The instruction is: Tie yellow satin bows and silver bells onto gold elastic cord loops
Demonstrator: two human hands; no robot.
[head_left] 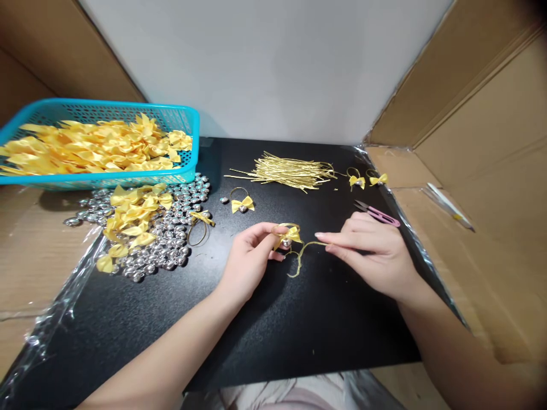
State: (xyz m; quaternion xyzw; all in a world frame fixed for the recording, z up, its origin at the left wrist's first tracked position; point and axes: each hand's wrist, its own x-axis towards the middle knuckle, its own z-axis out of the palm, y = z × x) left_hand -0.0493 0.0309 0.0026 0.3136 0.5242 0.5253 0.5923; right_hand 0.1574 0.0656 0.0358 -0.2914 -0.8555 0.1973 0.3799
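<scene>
Between its thumb and fingers my left hand [252, 253] pinches a yellow ribbon bow [293, 234] that has a silver bell [286, 242] at its middle. A gold cord [304, 249] runs from the bow, with one loose end curling down over the table. The thumb and forefinger of my right hand [371, 250] are closed on the other stretch of this cord, to the right of the bow. Just beyond the right hand lie thread snips [387, 217] with a pink handle.
A blue basket [194, 142] of yellow bows stands at the back left. Before it are silver bells [164, 250] and loose bows [132, 213]. Gold cords [294, 171] lie at the back; bows with cord loops [242, 205] lie around. A white pen-like tool [448, 205] rests on cardboard.
</scene>
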